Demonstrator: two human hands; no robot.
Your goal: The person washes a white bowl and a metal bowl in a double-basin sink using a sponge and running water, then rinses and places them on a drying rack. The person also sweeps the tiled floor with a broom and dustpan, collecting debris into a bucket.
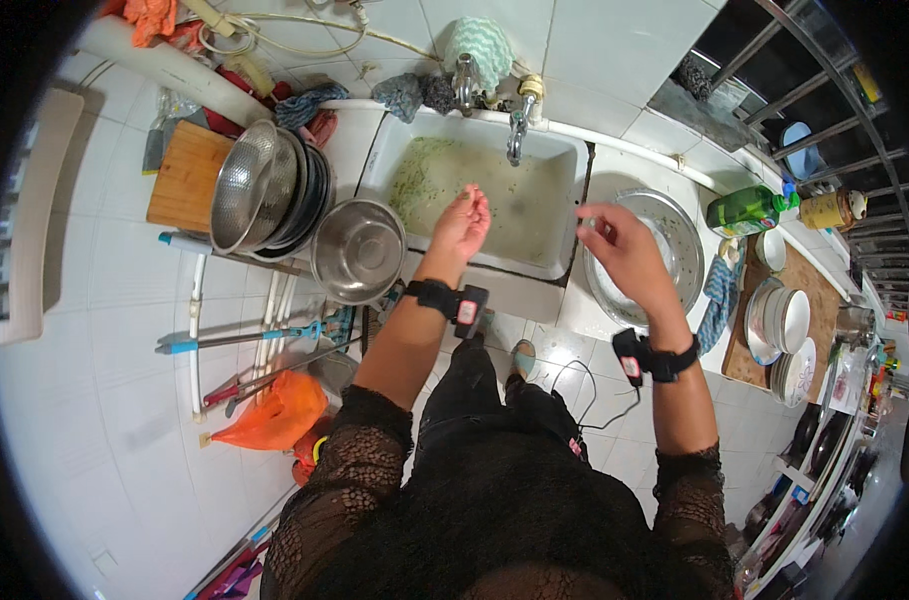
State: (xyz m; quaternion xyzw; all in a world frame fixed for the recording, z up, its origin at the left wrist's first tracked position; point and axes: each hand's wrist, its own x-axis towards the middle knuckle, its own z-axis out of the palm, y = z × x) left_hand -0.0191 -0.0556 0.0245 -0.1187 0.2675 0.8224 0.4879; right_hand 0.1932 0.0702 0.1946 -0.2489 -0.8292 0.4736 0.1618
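Observation:
A white sink (576, 169) holds cloudy water with green bits floating, thickest at its left side. My left hand (465, 223) is over the sink's front part, palm up with curled fingers and small green bits on the fingertips. Over the counter, between the sink and a metal basin (691, 217), my right hand (621, 244) hangs with fingers bent and apart, holding nothing visible. The basin has pale water and green bits in it, and my right hand partly hides it. A metal faucet (516, 135) reaches over the sink's back edge.
Left of the sink stand a steel bowl (358, 251), stacked metal colanders and basins (248, 187) and a wooden cutting board (184, 176). At right are a green detergent bottle (747, 210), a blue striped cloth (718, 300) and stacked white bowls (788, 321). Cloths lie behind the sink.

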